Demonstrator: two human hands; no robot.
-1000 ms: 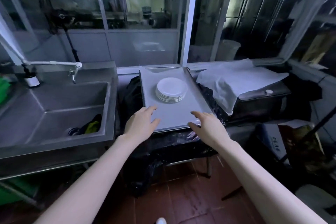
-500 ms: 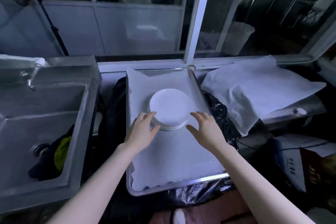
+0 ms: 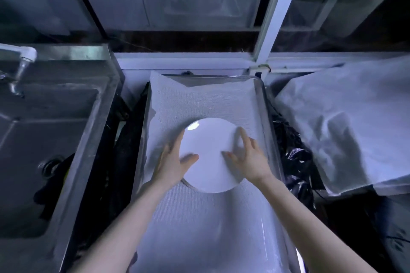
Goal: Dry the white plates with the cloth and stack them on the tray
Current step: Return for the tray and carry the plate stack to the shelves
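A stack of white plates point(image 3: 208, 157) sits in the middle of a metal tray point(image 3: 264, 104) lined with a white mesh sheet point(image 3: 199, 228). My left hand point(image 3: 173, 160) clasps the stack's left edge, fingers along the rim and thumb on the top plate. My right hand point(image 3: 250, 159) clasps the right edge the same way. The top plate sits slightly off the plates under it, whose edges show at the lower left. A large white cloth point(image 3: 346, 122) lies spread on the surface to the right of the tray.
A steel sink point(image 3: 44, 131) with a faucet point(image 3: 20, 66) stands to the left, with dark and yellow items near its drain. Black plastic sheeting point(image 3: 292, 162) fills the gaps beside the tray. A window frame and glass panels rise just behind.
I have leaned in over the tray. Both hands moved forward from the tray's near edge onto the plate stack and closed around its sides.
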